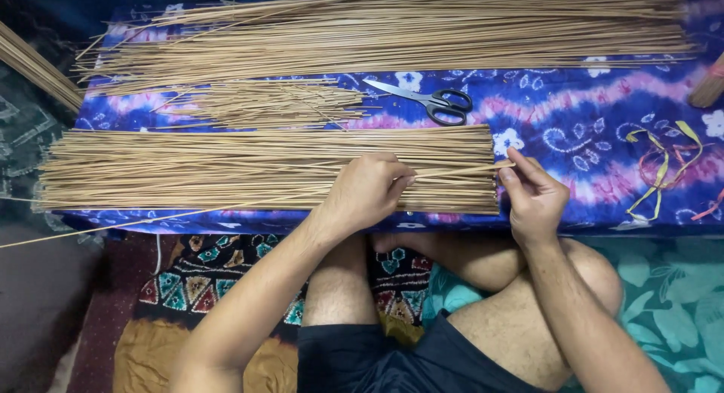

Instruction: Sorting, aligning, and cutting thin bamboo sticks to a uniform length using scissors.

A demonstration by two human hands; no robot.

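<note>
A flat bundle of thin tan sticks (226,167) lies along the near edge of a low table covered with a blue and purple patterned cloth (573,129). My left hand (366,189) rests on the right part of this bundle, fingers curled over the sticks. My right hand (532,193) sits just past the bundle's cut end and pinches the tip of a single stick (467,169) that juts out to the right. A longer heap of sticks (392,31) spans the far side of the table, and a small loose pile (264,105) lies between them.
Black-handled scissors (434,100) lie shut on the cloth behind the near bundle. Yellow and red ribbon scraps (664,163) sit at the right. More sticks (34,65) lean at the far left. My crossed bare legs (483,287) are below the table edge, on patterned fabric.
</note>
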